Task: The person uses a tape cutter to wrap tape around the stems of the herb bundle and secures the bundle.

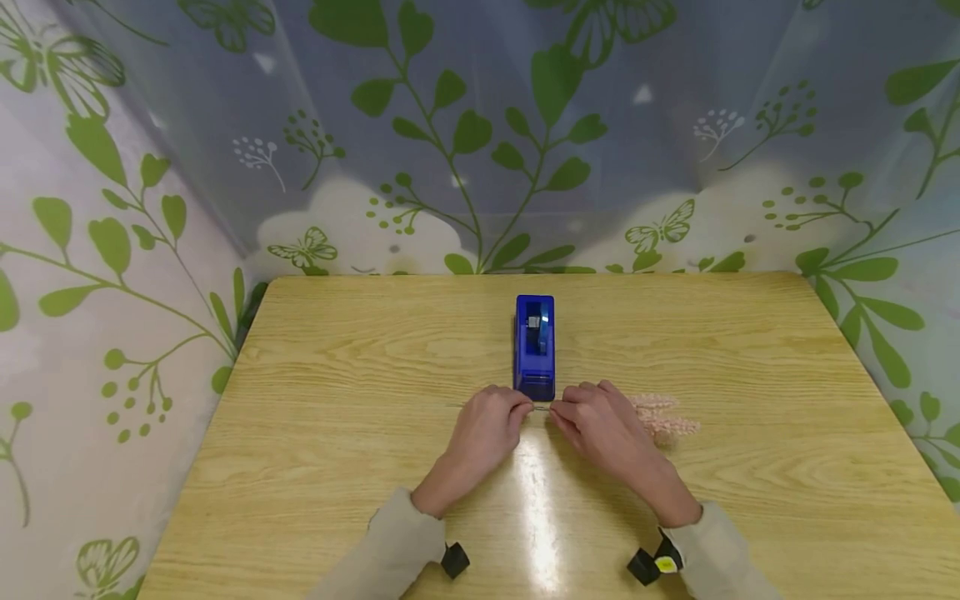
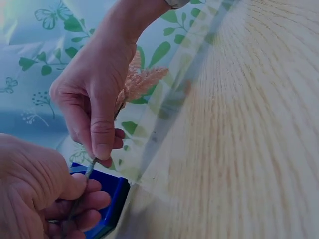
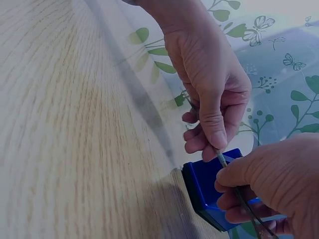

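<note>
At the left of the head view hangs a thin plastic curtain with green leaves and butterflies printed on it. It goes round the back and the right side too.

In the lower middle is one wooden table. Its top is light yellow with wavy grain lines, and it shines where the light hits it.

Just left of the middle of the frame is the left hand. Its grip is closed: the thumb and fingers pinch one thin stem. The stem is a skinny grey-green stick, like wire. It lies flat, just above the table, and its long way runs left to right across the frame, from one hand to the other.

Right behind the stem, in the middle of the frame, stands one blue tape holder. It is a smooth, see-through plastic block. Its long way points from the hands to the far edge of the table.

Next comes the right hand. Its grip is closed too, pinching the other end of the same stem.

Just right of that hand lies one fluffy pink sprig, soft and feathery, flat on the table.

Two beige sleeves show at the bottom of the frame.
</note>
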The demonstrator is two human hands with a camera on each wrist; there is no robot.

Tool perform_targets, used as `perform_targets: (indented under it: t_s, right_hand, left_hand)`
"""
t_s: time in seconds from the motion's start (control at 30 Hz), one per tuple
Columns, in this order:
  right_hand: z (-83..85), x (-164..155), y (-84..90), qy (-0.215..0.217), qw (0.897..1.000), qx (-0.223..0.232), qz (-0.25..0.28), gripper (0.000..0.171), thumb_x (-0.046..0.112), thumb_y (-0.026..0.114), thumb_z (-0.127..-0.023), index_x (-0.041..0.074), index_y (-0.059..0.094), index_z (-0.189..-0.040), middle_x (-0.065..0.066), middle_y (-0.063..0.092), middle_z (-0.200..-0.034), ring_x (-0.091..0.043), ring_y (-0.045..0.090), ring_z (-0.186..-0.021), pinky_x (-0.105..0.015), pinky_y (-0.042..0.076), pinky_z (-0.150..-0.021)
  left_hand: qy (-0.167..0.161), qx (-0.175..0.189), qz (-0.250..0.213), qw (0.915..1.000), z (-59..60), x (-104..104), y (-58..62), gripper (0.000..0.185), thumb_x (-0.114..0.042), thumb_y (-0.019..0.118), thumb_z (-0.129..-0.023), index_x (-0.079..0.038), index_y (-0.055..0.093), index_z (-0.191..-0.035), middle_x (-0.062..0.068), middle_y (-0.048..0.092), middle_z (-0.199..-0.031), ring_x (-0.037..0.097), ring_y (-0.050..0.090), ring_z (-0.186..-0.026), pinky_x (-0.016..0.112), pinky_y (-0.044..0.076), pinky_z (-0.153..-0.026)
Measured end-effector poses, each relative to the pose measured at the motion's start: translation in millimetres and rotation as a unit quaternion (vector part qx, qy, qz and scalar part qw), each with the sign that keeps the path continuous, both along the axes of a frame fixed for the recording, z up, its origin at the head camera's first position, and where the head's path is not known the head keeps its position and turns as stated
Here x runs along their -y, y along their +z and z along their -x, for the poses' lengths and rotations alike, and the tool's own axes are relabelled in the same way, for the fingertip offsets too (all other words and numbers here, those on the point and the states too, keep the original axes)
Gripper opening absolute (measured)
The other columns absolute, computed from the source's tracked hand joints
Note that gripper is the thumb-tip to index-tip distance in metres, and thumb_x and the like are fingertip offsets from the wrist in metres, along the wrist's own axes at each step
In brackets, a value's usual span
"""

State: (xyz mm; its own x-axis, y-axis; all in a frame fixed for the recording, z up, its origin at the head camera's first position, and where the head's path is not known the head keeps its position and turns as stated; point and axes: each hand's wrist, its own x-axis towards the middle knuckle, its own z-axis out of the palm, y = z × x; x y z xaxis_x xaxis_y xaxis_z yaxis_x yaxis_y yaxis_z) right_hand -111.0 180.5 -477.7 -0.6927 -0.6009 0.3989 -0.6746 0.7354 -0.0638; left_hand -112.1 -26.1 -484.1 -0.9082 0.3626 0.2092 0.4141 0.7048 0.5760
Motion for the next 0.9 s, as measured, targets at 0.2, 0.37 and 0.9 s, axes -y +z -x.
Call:
perform_targets:
  t_s: [0.2,0.37,0.9]
  right_hand:
    - [-0.2,1.6,-0.8,-0.017,1.000,0.013,0.015,0.006,0.012,0.083,-0.089,0.011,0.078,-0.087,0.002,0.061,-0.073,-0.014,0.054,-0.063,-0.028,0.035,-0.059]
    - [-0.9,2.6,-1.4,-0.031,0.999,0.020,-0.006,0.013,0.013,0.073,-0.097,0.012,0.073,-0.084,0.002,0.055,-0.073,-0.013,0.048,-0.060,-0.026,0.032,-0.057]
    - [3.2,2.0,-6.2,-0.017,0.997,-0.025,0.073,0.004,0.012,0.083,-0.088,0.009,0.081,-0.088,0.000,0.070,-0.082,-0.019,0.065,-0.074,-0.036,0.047,-0.068]
  left_hand:
    - [0.008,-0.015,-0.041,0.9990,0.5,0.3,-3.0,0.009,-0.008,0.071,-0.099,-0.008,0.080,-0.098,0.003,0.076,-0.091,0.018,0.068,-0.084,0.028,0.057,-0.072]
    - [0.011,-0.036,-0.052,0.9980,0.3,-0.5,-5.0,0.007,-0.006,0.073,-0.097,-0.007,0.080,-0.097,0.003,0.076,-0.090,0.017,0.067,-0.081,0.027,0.056,-0.070]
    - [0.023,-0.045,-0.048,0.9975,1.1,-2.4,-4.7,0.011,-0.014,0.074,-0.098,-0.006,0.079,-0.103,0.004,0.075,-0.092,0.018,0.067,-0.084,0.027,0.055,-0.071]
